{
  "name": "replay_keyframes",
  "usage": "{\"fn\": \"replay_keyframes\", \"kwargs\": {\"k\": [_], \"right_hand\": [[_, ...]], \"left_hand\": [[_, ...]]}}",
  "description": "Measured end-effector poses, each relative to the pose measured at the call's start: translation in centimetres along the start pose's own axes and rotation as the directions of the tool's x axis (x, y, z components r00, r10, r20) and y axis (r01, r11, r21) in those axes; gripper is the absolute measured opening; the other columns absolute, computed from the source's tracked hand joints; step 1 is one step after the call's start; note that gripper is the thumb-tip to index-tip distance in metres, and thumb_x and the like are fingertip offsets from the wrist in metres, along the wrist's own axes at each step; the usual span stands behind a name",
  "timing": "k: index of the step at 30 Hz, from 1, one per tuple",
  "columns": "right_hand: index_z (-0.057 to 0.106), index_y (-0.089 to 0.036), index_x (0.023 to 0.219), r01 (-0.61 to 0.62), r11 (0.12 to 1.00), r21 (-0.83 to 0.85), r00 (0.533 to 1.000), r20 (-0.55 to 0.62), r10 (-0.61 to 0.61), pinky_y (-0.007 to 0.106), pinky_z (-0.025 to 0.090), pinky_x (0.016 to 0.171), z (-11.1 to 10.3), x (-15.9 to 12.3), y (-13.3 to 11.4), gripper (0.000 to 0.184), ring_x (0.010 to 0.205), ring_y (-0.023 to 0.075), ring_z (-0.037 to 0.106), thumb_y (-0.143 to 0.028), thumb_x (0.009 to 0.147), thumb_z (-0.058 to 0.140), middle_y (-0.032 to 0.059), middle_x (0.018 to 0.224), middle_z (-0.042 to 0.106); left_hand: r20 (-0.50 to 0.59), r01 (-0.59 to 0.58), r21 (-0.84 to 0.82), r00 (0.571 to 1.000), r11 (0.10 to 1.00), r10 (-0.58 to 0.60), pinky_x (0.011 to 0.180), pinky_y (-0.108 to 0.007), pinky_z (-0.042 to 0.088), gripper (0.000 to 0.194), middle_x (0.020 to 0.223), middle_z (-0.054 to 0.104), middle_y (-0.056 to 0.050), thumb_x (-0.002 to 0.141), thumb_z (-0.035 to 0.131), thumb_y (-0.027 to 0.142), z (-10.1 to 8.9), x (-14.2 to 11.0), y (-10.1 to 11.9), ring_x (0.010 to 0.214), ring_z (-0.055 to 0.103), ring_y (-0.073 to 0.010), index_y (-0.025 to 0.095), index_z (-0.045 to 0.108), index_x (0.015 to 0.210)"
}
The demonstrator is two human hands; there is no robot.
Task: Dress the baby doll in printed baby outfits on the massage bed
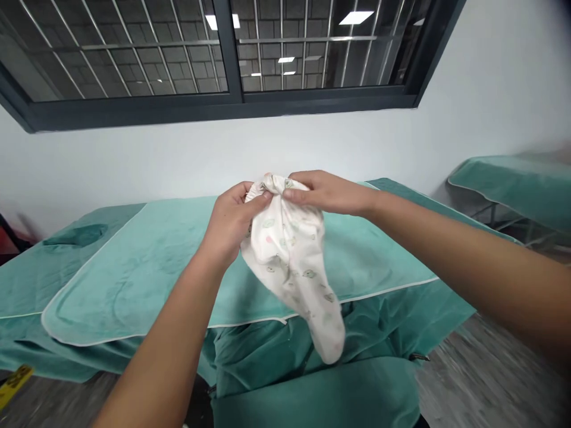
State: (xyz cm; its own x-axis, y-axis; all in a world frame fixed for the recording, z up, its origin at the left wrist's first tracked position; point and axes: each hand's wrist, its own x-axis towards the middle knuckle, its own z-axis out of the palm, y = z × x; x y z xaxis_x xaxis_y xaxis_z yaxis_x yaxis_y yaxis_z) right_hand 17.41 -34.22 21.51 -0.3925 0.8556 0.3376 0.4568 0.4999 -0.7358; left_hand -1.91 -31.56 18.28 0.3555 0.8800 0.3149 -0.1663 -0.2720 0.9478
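A pair of small white baby pants [289, 255], printed with little green and pink figures, hangs in the air between my hands. The gathered waistband is at the top, bunched between my fingers. One leg with a rounded, closed end dangles toward the lower right; the other leg cannot be made out. My left hand [236, 217] pinches the waistband on its left side, thumb in front. On the right side, my right hand [316, 190] grips it with thumb and fingers. Below and behind the pants lies a light green mat [156, 261] on a bed.
A darker green cover [27, 291] drapes the bed, which stands against a white wall [285, 148]. Above is a dark-framed window [234, 107] with metal bars. Another green-covered bed [517, 184] stands at the right. A yellow strip [15, 383] shows at lower left.
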Motion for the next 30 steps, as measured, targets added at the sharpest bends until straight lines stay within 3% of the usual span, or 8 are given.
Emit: {"fn": "replay_keyframes", "kwargs": {"k": [4, 8, 10, 15, 21, 24, 27, 30], "right_hand": [[0.070, -0.020, 0.088, 0.028, 0.998, 0.053, 0.987, 0.159, -0.036, 0.027, 0.047, 0.071, 0.8, 0.5, -0.1, 0.030, 0.079, 0.0172, 0.061, -0.049, 0.081, 0.072, 0.0016, 0.087, 0.068], [0.069, -0.020, 0.093, 0.075, 0.970, 0.232, 0.997, -0.005, -0.076, 0.027, 0.047, 0.069, 0.4, 0.6, 0.8, 0.026, 0.077, 0.0157, 0.062, -0.045, 0.087, 0.066, 0.0010, 0.088, 0.068], [0.069, -0.020, 0.095, 0.062, 0.955, 0.290, 0.998, -0.033, -0.054, 0.028, 0.048, 0.069, -0.2, 0.3, 1.5, 0.025, 0.078, 0.0161, 0.062, -0.043, 0.085, 0.068, 0.0009, 0.089, 0.068], [0.072, -0.019, 0.098, -0.102, 0.977, 0.189, 0.978, 0.201, 0.063, 0.030, 0.051, 0.075, 0.3, -0.5, 2.2, 0.034, 0.089, 0.0208, 0.066, -0.039, 0.072, 0.081, 0.0034, 0.099, 0.071], [0.071, -0.019, 0.099, -0.043, 0.983, 0.180, 0.990, 0.138, 0.018, 0.027, 0.050, 0.070, 2.9, -0.4, 1.4, 0.033, 0.084, 0.0179, 0.064, -0.045, 0.079, 0.075, 0.0020, 0.095, 0.069], [0.068, -0.019, 0.090, -0.059, 0.960, 0.275, 0.998, -0.002, 0.062, 0.024, 0.046, 0.055, 3.2, -0.1, 1.9, 0.035, 0.068, 0.0146, 0.060, -0.053, 0.081, 0.071, 0.0001, 0.079, 0.064], [0.064, -0.020, 0.086, -0.057, 0.903, 0.425, 0.980, -0.148, 0.131, 0.024, 0.042, 0.047, 3.7, 0.1, 3.0, 0.039, 0.057, 0.0127, 0.054, -0.058, 0.078, 0.073, -0.0017, 0.070, 0.060], [0.067, -0.019, 0.090, -0.079, 0.856, 0.511, 0.974, -0.144, 0.176, 0.026, 0.049, 0.057, 4.6, -0.2, 4.3, 0.043, 0.065, 0.0151, 0.060, -0.061, 0.079, 0.071, 0.0012, 0.076, 0.066]], "left_hand": [[0.041, 0.011, 0.007, 0.999, 1.000, -0.011, 0.053, -0.024, 0.045, 0.029, 0.073, 0.066, -0.003, 0.074, 0.078, 0.042, -0.4, -0.3, 1.1, 0.061, 0.060, -0.0153, 0.017, 0.065, 0.081], [0.322, 0.114, 0.173, 0.932, 0.978, -0.165, 0.055, -0.025, 0.047, 0.033, 0.076, 0.068, -0.006, 0.068, 0.083, 0.043, -2.4, -1.1, 1.5, 0.066, 0.063, -0.0189, 0.016, 0.071, 0.081], [0.374, 0.119, 0.230, 0.905, 0.966, -0.201, 0.060, -0.027, 0.049, 0.032, 0.083, 0.070, -0.008, 0.065, 0.086, 0.037, -3.3, -1.4, 1.2, 0.073, 0.065, -0.0208, 0.015, 0.073, 0.084], [0.162, 0.003, 0.115, 0.987, 0.993, -0.022, 0.062, -0.026, 0.049, 0.029, 0.081, 0.069, -0.005, 0.070, 0.081, 0.038, -2.7, -1.5, 0.1, 0.071, 0.064, -0.0180, 0.016, 0.071, 0.086], [0.127, 0.019, 0.053, 0.992, 0.998, -0.025, 0.053, -0.021, 0.042, 0.026, 0.067, 0.062, 0.000, 0.071, 0.080, 0.038, -1.2, -1.6, -0.4, 0.058, 0.056, -0.0122, 0.018, 0.066, 0.077], [0.260, 0.166, -0.043, 0.954, 0.985, -0.150, 0.047, -0.023, 0.040, 0.032, 0.055, 0.055, 0.002, 0.076, 0.075, 0.050, -1.1, -2.0, -1.1, 0.046, 0.048, -0.0114, 0.019, 0.065, 0.080], [0.371, 0.251, 0.035, 0.895, 0.967, -0.245, 0.047, -0.024, 0.040, 0.035, 0.047, 0.046, 0.002, 0.075, 0.077, 0.046, -0.8, -2.2, -2.1, 0.046, 0.045, -0.0113, 0.018, 0.059, 0.064], [0.186, 0.238, -0.056, 0.957, 0.970, -0.224, 0.051, -0.023, 0.045, 0.027, 0.058, 0.055, 0.000, 0.074, 0.077, 0.039, -0.2, -1.8, -3.2, 0.053, 0.054, -0.0126, 0.016, 0.062, 0.071]]}}
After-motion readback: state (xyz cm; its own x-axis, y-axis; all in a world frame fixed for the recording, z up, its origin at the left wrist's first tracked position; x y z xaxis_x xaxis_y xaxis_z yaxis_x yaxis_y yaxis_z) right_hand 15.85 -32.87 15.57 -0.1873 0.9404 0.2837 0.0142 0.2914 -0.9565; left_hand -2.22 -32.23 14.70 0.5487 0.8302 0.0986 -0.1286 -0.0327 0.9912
